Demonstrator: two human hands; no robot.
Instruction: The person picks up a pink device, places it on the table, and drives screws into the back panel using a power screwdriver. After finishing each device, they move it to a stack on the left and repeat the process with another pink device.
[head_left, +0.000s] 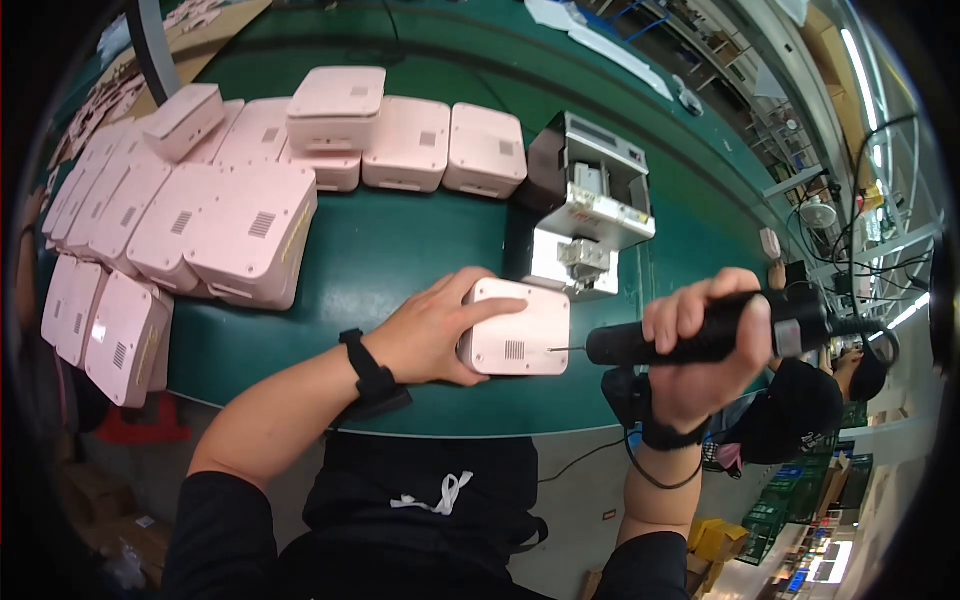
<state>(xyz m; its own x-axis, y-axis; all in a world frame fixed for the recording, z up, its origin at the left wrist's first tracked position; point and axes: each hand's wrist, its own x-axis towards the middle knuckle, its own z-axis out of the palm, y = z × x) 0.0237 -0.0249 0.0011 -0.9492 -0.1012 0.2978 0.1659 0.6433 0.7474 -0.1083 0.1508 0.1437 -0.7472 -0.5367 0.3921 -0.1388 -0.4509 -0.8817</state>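
Observation:
A pink box-shaped housing (525,325) with rounded corners, a small vent grille and screw holes lies on the green table near its front edge. My left hand (440,330) grips it from the left, thumb stretched over its top face and fingers round the far and near sides. In my right hand (715,345) is a black electric screwdriver (625,343), fingers wrapped round its body. Its thin bit points left and reaches the housing's lower right corner. Whether the tip sits in a screw hole is too small to tell.
Many pink housings (250,225) stand in rows and stacks at the left and back of the green table (400,240). A black-and-silver screw feeder (590,200) stands just beyond the held housing. A cable (870,330) trails from the screwdriver. Another person (800,420) is at the right.

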